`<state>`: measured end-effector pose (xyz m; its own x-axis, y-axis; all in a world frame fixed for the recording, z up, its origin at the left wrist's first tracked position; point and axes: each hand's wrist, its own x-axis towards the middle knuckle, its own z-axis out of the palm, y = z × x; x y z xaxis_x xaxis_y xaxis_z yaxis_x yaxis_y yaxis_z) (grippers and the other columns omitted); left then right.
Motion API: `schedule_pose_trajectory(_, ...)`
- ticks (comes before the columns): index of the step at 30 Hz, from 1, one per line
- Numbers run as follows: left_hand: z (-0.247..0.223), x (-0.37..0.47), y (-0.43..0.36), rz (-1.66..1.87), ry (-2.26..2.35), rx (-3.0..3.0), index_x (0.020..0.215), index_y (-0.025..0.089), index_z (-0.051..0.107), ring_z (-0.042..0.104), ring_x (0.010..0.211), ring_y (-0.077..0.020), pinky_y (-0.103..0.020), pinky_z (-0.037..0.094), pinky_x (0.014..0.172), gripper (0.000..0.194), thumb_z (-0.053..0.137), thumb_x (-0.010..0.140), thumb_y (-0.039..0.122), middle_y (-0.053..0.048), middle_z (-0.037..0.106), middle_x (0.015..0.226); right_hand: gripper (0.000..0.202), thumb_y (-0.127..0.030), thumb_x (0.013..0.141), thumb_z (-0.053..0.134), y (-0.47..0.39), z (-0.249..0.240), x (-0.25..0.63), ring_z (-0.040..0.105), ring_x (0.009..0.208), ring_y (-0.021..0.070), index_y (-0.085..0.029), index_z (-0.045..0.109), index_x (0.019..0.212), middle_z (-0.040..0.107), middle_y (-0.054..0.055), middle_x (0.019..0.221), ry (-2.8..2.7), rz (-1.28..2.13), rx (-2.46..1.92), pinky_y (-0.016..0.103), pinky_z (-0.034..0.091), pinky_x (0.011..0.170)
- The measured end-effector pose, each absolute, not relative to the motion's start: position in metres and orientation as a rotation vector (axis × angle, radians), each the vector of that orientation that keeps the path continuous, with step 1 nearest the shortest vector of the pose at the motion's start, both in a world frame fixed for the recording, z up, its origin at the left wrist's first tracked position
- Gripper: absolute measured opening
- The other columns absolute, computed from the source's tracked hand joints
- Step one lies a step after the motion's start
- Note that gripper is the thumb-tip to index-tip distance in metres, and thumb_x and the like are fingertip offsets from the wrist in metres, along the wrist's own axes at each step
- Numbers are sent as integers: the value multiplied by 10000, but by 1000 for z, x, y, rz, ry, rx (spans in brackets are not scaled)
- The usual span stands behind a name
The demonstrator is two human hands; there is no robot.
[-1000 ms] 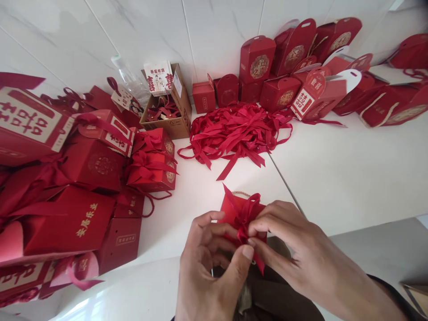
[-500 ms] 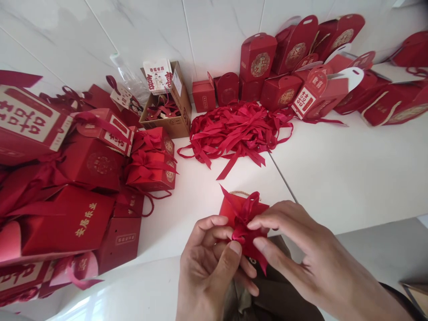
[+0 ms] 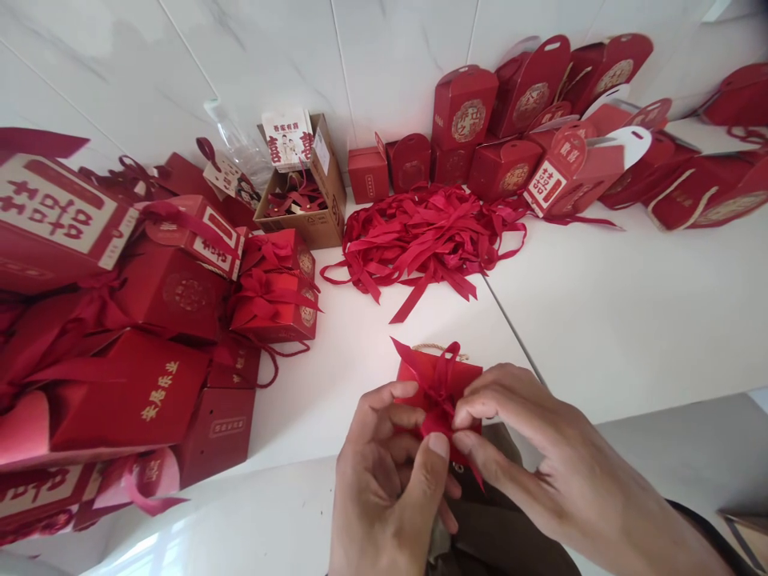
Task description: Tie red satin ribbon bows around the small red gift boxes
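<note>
Small red box (image 3: 466,378) w/ ribbon bow (image 3: 442,388) on top: nearer the person than the ribbon pile (image 3: 429,240), apart from it, by the tabletop (image 3: 636,320) edge. L hand (image 3: 384,480): thumb + fingertips closed on near part of bow, prob. to steady it. R hand (image 3: 540,432): thumb + forefinger pinching bow's right side, prob. so loops/tails can be shaped separately. Pile prob. put there for easy reach.

Left of pile: open carton (image 3: 315,228) w/ cards, then stacked boxes (image 3: 162,384), some w/ bows. Behind + right of pile: more boxes (image 3: 462,120), mostly upright, prob. lined up along wall to save room.

Hidden: box's near side + base, so can't tell what supports it; L fingertips partly behind ribbon; knot unclear. Far-left + far-right boxes cut off by frame.
</note>
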<state>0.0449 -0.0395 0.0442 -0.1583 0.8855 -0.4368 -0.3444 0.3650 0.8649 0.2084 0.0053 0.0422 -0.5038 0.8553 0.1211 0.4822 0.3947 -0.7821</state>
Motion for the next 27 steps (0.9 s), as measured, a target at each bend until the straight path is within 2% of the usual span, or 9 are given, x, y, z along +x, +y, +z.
schedule_pose_trajectory(4, 44, 40, -44, 1089, 1443, 710, 1099, 215, 665, 577, 490, -96, -186, 476, 420, 264, 684, 924, 412, -3, 672, 758, 134, -254, 1067, 473, 5, 43, 211, 620, 903, 201, -266, 533, 949, 619, 18, 925, -2130, 967, -1189, 324, 521, 770)
schedule_pose_trajectory(7, 42, 26, -40, 1109, 1639, 1144, 1046, 224, 728, 582, 561, -117, -207, 473, 490, 191, 584, 987, 334, -14, 673, 728, 141, -254, 1072, 450, 5, 43, 214, 622, 866, 209, -265, 527, 955, 620, 25, 896, -2132, 955, -1165, 330, 524, 744)
schedule_pose_trajectory(9, 40, 14, -31, 1157, 1726, 1583, 1123, 262, 732, 651, 779, -160, -253, 540, 649, 221, 564, 983, 230, -42, 704, 933, 124, -240, 1071, 454, 5, 42, 215, 625, 874, 213, -268, 527, 975, 623, 28, 903, -2146, 942, -1137, 333, 526, 754)
schedule_pose_trajectory(11, 37, 4, -17, 1075, 1703, 1954, 1260, 299, 686, 628, 1101, -218, -344, 554, 887, 352, 557, 970, 145, -73, 662, 1224, 106, -229, 1069, 464, 5, 41, 215, 627, 891, 212, -273, 530, 1000, 623, 29, 926, -2162, 925, -1115, 332, 527, 767)
schedule_pose_trajectory(12, 36, 0, -10, 1012, 1659, 2074, 1271, 297, 678, 582, 1209, -239, -387, 529, 969, 367, 566, 965, 128, -82, 615, 1338, 102, -225, 1068, 466, 5, 41, 216, 627, 901, 212, -276, 532, 1011, 621, 29, 937, -2169, 912, -1107, 330, 528, 771)
schedule_pose_trajectory(14, 32, -4, 2, 933, 1589, 2170, 1141, 257, 710, 525, 1291, -263, -434, 486, 1039, 270, 577, 957, 111, -88, 586, 1397, 111, -211, 1067, 462, 6, 41, 216, 628, 917, 211, -279, 534, 1018, 618, 29, 946, -2179, 879, -1093, 324, 528, 771)
schedule_pose_trajectory(17, 28, -5, 10, 964, 1565, 2136, 941, 215, 672, 565, 1205, -245, -411, 484, 1006, 167, 568, 951, 85, -76, 676, 1212, 129, -208, 1072, 444, 7, 40, 218, 629, 894, 206, -275, 526, 998, 614, 27, 936, -2171, 867, -1111, 321, 526, 760)
schedule_pose_trajectory(23, 24, 1, 5, 1064, 1622, 2036, 931, 205, 582, 586, 951, -181, -320, 472, 854, 145, 550, 943, 64, -15, 667, 937, 78, -270, 1068, 476, 4, 39, 220, 642, 902, 212, -301, 539, 1102, 628, 21, 977, -2127, 824, -1239, 336, 531, 766)
schedule_pose_trajectory(27, 23, 5, -4, 1056, 1691, 2042, 917, 203, 575, 566, 864, -177, -323, 454, 791, 154, 542, 936, 54, -5, 641, 873, 177, -341, 1032, 579, -2, 43, 216, 643, 894, 234, -313, 555, 1205, 645, 22, 963, -2218, 751, -1190, 355, 535, 745)
